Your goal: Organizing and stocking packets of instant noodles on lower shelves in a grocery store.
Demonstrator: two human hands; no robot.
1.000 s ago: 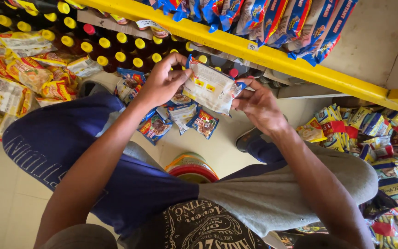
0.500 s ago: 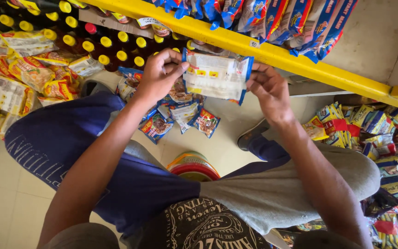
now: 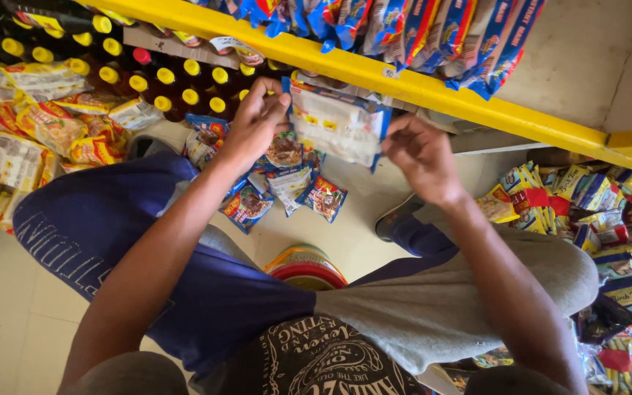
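Both my hands grip one multi-pack of noodle packets (image 3: 334, 124), white with blue edges, held just under the yellow shelf edge (image 3: 418, 91). My left hand (image 3: 256, 123) pinches its left end and my right hand (image 3: 422, 155) holds its right end. Under the pack, several loose blue and red noodle packets (image 3: 287, 183) lie on the tiled floor between my knees.
Dark bottles with yellow caps (image 3: 148, 77) stand in rows at the upper left. Yellow snack bags (image 3: 45, 132) pile on the left, mixed packets (image 3: 608, 219) heap on the right. Blue and red packs (image 3: 404, 29) fill the shelf above. A striped stool (image 3: 305, 265) sits under me.
My hands have lifted the multi-pack up and away, closer to the yellow shelf edge, and turned it more level. The packets on the floor have stayed put.
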